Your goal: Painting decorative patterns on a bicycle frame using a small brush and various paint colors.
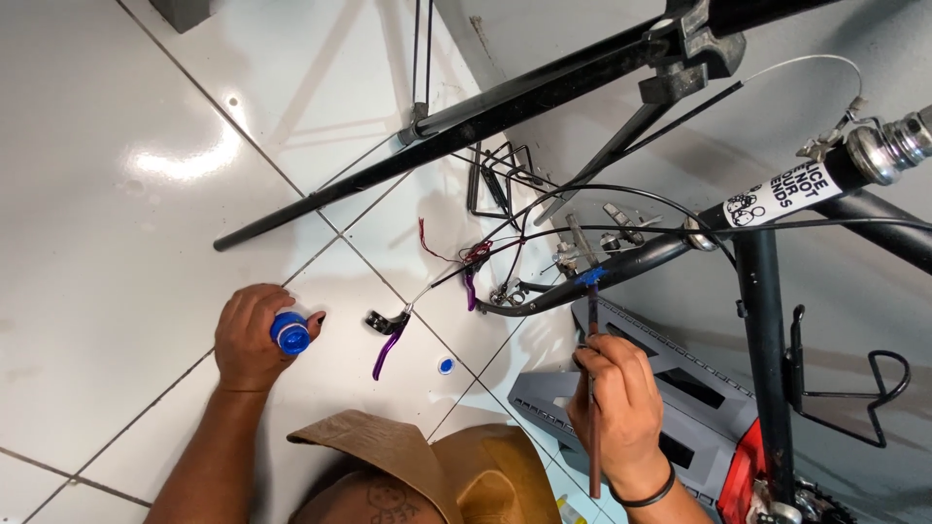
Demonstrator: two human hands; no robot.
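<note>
Painting blue onto a black curved bicycle tube (621,267) with a thin dark-handled brush (593,388), right hand (621,408) grip clenched around the handle. Clutching a small blue round paint pot (289,332) in the left hand (254,338), over the white tiled floor (116,194). Lying on a tile between both hands: small blue cap (446,366).

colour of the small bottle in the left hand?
Blue small bottle, gripped by the left hand; head view.

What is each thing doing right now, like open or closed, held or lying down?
Blue paint pot: open, held in left hand.
Blue cap: off, lying on floor tile.
Brush: gripped by right hand, tip touching black bike frame.
Purple brake lever: hanging loose on its cable.
</note>
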